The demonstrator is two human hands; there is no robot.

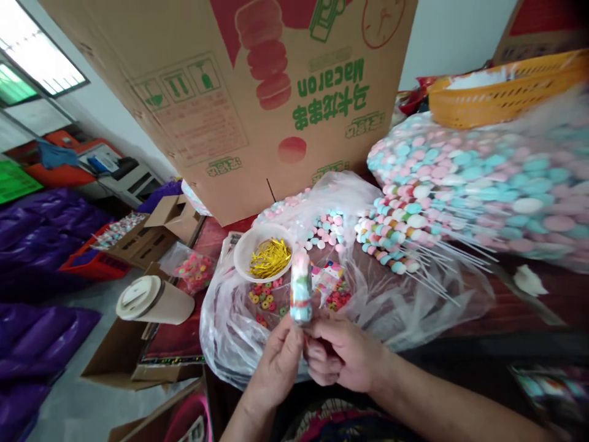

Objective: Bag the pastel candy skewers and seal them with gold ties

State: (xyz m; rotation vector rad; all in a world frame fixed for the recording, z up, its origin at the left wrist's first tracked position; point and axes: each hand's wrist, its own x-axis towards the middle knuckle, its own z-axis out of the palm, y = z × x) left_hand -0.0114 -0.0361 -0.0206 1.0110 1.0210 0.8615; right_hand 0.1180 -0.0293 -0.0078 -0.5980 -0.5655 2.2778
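Both my hands meet low in the middle of the head view, pinching the bottom of a wrapped candy skewer (pixel 301 287) that stands upright with pink, white and blue marshmallow pieces. My left hand (pixel 275 367) grips it from the left and my right hand (pixel 339 354) closes on it from the right. Just behind it sits a white bowl (pixel 243 253) of gold twist ties (pixel 270 257) on a clear plastic sheet (pixel 405 307) with loose ring candies (pixel 264 299).
Several bare marshmallow skewers (pixel 396 236) lie on the sheet, beside a big bag of more (pixel 497 178). A large "Macaron" carton (pixel 257 104) stands behind. A lidded paper cup (pixel 154 301), an orange basket (pixel 506 92), open boxes and purple bags are around.
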